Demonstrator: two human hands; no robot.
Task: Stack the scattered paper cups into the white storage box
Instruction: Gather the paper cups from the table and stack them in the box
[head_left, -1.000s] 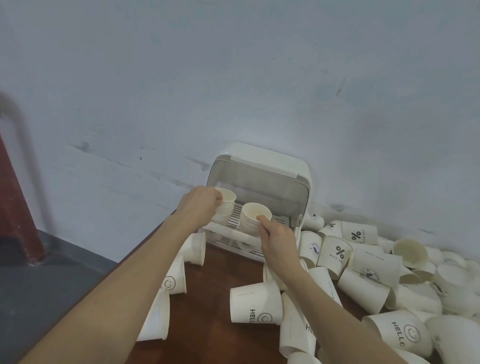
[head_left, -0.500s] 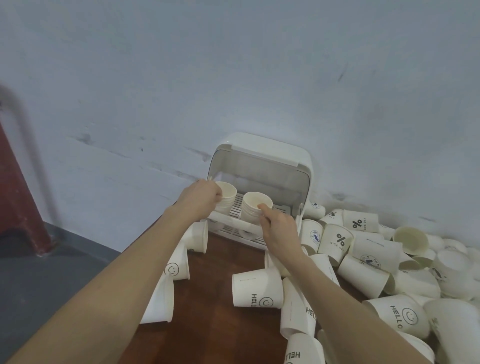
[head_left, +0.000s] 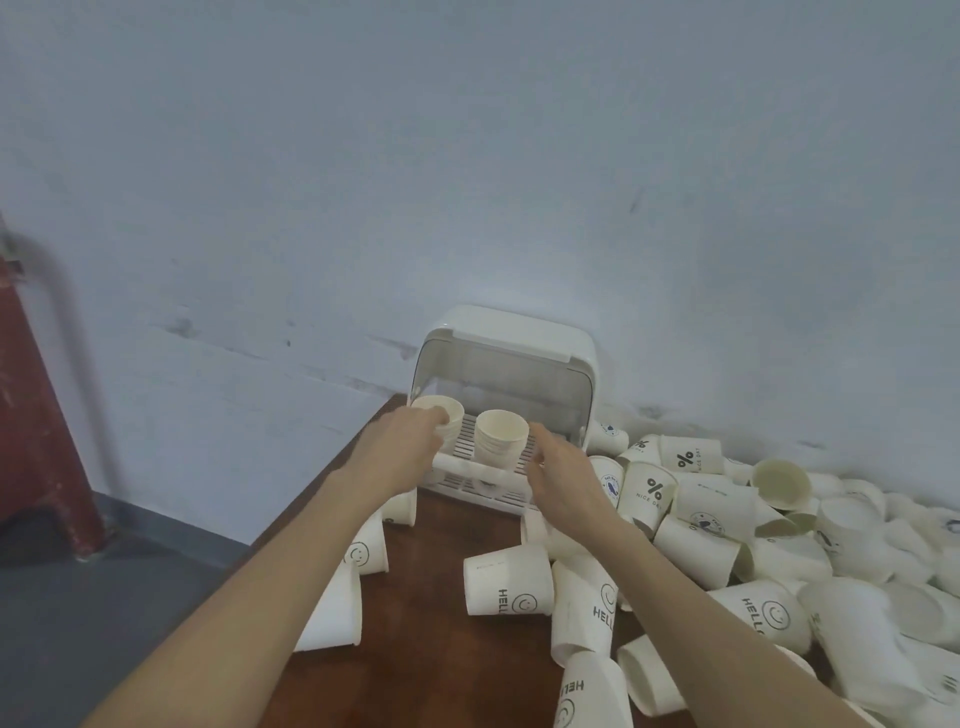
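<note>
Most of the job is still ahead. The wooden table (head_left: 441, 597) carries a big heap of loose cups (head_left: 779, 545) spread across its right side, many on their sides, with a few more lying near the left edge. At the back, against the wall, the white storage box (head_left: 511, 338) stands with its lid swung up, and only two short stacks sit on its slatted shelf. The left stack (head_left: 449, 413) is at the near left corner of the box, and the left hand (head_left: 402, 447) has its fingers curled round the stack's side. The right stack (head_left: 501, 434) stands upright just beside it, free of any grip. The right hand (head_left: 563, 475) is close to that stack, fingers loosely spread and holding nothing. Judging by the heap, nearly all the cups remain to be gathered and nested.
</note>
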